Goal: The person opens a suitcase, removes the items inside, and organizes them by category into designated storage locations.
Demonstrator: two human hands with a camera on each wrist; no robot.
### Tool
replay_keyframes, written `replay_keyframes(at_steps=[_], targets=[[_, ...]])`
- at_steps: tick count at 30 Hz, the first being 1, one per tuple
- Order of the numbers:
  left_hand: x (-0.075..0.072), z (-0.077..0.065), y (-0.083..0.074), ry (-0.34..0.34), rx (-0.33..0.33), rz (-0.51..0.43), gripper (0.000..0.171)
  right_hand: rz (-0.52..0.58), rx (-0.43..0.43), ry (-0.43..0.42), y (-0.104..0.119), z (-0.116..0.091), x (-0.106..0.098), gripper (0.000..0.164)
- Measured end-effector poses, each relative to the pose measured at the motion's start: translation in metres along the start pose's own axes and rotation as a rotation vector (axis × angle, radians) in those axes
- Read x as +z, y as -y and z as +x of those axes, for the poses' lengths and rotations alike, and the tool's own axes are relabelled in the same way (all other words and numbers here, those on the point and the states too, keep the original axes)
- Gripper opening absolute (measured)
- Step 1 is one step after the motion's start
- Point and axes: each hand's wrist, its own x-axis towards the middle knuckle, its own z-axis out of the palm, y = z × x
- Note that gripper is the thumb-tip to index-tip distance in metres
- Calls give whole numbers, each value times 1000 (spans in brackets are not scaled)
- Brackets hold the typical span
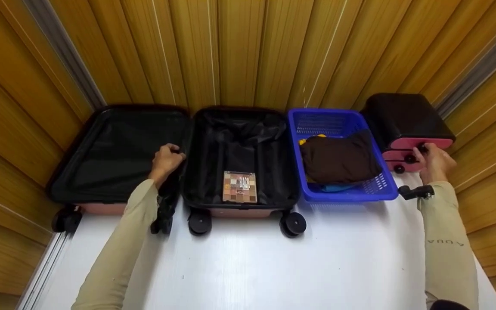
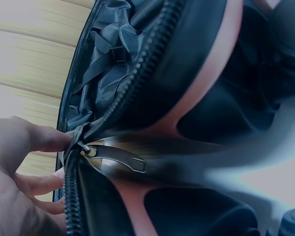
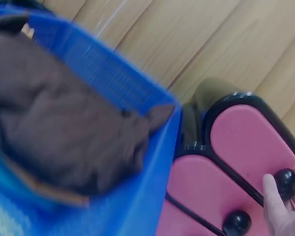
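Observation:
An open suitcase lies flat, its black-lined left half (image 1: 131, 150) beside its right half (image 1: 205, 142). My left hand (image 1: 167, 160) is at the inner edge of the left half; the left wrist view shows its fingers pinching the zippered edge (image 2: 71, 152) beside the zipper pull (image 2: 119, 156). A makeup palette (image 1: 233, 196) lies in the right half. My right hand (image 1: 437, 162) holds the round black knob (image 3: 286, 184) of the upper drawer on a pink-fronted black drawer unit (image 1: 407, 116). That drawer sits closed.
Between suitcase and drawer unit stands a blue plastic basket (image 1: 353, 197) with a folded dark brown cloth (image 1: 338, 157), and bits of yellow and blue under it. Yellow wood-look panels (image 1: 252, 51) rise behind. Suitcase wheels (image 1: 199, 224) face the near side of the white surface (image 1: 248, 267).

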Motion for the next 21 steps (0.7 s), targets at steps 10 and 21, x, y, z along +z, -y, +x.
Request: replay_keyframes(at_steps=[10,21], targets=[[2,0,6,4,30,1,48,-715,-550,6,-15,-2,-14,11],[1,-2,9,4,39,2,48,-741,-614,22,-14,9,-17,17]])
